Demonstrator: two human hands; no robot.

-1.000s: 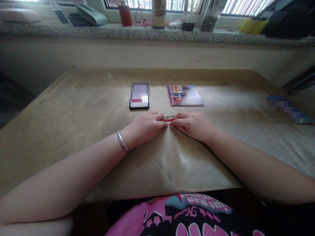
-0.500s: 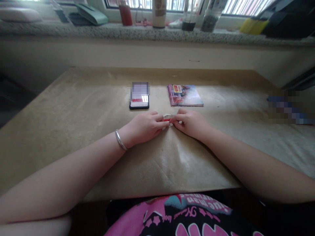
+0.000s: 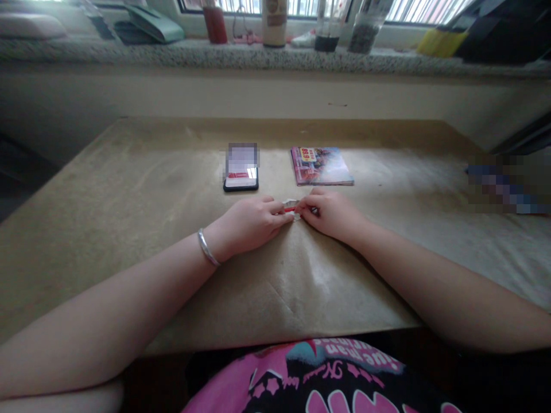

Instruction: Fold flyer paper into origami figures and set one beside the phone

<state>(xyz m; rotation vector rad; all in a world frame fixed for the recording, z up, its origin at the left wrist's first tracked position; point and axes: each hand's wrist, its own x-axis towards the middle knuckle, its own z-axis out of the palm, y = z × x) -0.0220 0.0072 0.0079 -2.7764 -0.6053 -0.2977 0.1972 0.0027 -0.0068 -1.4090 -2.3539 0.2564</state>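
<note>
Close together near the middle of the table, my two hands grip a small white thing with a red strip (image 3: 290, 210), maybe paper or a wrapper; its kind I cannot make out. My left hand (image 3: 253, 222), with a silver bangle on its wrist, is closed on its left end. On the right end, my right hand (image 3: 329, 211) pinches with thumb and fingers. Most of the thing is covered by my fingers. Just beyond the left hand lies a phone (image 3: 241, 167), screen up. A colourful flat booklet or packet (image 3: 322, 166) rests beyond the right hand.
A tan cloth (image 3: 129, 229) covers the table, with creases in front of my hands. At the right edge lies a blurred bluish item (image 3: 505, 186). Bottles and jars, among them a red container (image 3: 214, 24), line the stone windowsill (image 3: 241, 56) at the back.
My hands stay almost in place on the white and red thing, with slight finger movement. The whole view has shifted a little.
</note>
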